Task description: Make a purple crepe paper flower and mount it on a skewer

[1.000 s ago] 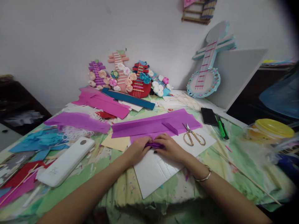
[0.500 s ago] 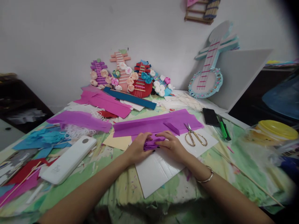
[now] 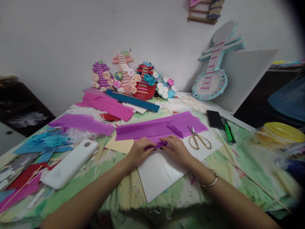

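A folded bundle of purple paper [image 3: 156, 145] is pinched between both hands, low over a white board [image 3: 164, 175]. My left hand [image 3: 140, 151] grips its left end, and my right hand [image 3: 176, 149] closes on the right end, fingers and thumbs nearly meeting. Part of the bundle is hidden behind the fingers. Just beyond the hands lies a long sheet of purple paper [image 3: 152, 125], with a narrow folded purple strip [image 3: 175, 130] on it. Gold-handled scissors [image 3: 199, 139] rest to the right with their blades slightly apart.
On the left are a white power bank [image 3: 71, 163], purple paper [image 3: 83, 123] and blue paper scraps. A green cutter [image 3: 227, 131] and a black pad [image 3: 214, 119] lie right, near a yellow-lidded tub [image 3: 283, 132]. Decorated paper instruments [image 3: 143, 82] lean on the wall behind.
The purple bundle has turned from showing its layered folds to a flatter, narrower edge-on view. Both hands have shifted their grip around its ends.
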`<state>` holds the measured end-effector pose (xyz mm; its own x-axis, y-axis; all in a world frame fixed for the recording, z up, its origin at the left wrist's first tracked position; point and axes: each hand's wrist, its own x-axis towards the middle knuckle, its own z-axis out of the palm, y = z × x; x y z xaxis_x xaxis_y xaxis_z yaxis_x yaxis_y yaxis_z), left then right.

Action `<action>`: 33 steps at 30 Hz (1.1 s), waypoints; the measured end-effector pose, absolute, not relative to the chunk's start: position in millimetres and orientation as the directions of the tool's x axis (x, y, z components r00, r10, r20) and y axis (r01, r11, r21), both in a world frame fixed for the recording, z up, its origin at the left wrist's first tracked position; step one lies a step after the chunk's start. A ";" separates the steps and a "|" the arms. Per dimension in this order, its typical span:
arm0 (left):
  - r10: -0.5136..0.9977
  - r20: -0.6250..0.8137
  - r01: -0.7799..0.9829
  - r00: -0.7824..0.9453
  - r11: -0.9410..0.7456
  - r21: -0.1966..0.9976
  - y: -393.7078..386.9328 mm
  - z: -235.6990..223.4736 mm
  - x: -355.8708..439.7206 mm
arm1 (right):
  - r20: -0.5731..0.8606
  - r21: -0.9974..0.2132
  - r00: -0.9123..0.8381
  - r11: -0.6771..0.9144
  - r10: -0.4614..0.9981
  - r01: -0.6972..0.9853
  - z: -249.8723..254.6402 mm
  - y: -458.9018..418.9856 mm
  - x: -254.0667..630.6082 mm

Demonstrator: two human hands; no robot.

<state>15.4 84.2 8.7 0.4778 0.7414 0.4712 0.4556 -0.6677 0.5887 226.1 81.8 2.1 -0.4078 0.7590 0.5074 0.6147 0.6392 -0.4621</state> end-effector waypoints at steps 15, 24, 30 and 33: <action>0.818 0.332 0.663 0.469 -0.575 0.479 86.7 11.6 14.6 | 0.478 -0.433 -0.460 0.656 0.749 0.618 -5.3 81.2 220.6; 0.834 0.273 0.696 0.479 -0.551 0.461 86.2 17.7 9.9 | 0.457 -0.474 -0.471 0.655 0.755 0.589 -7.3 81.5 218.9; 0.816 0.293 0.678 0.498 -0.577 0.456 86.2 16.9 10.3 | 0.454 -0.468 -0.494 0.670 0.741 0.576 -7.2 79.0 218.0; 0.795 0.307 0.658 0.524 -0.606 0.447 86.9 15.8 9.7 | 0.459 -0.462 -0.498 0.676 0.736 0.574 -6.6 78.6 218.2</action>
<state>9.7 86.9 15.8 0.5236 0.7946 0.3073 0.6577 -0.6063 0.4470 218.2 78.6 -6.6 -0.4977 0.7362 0.4586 0.5742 0.6759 -0.4620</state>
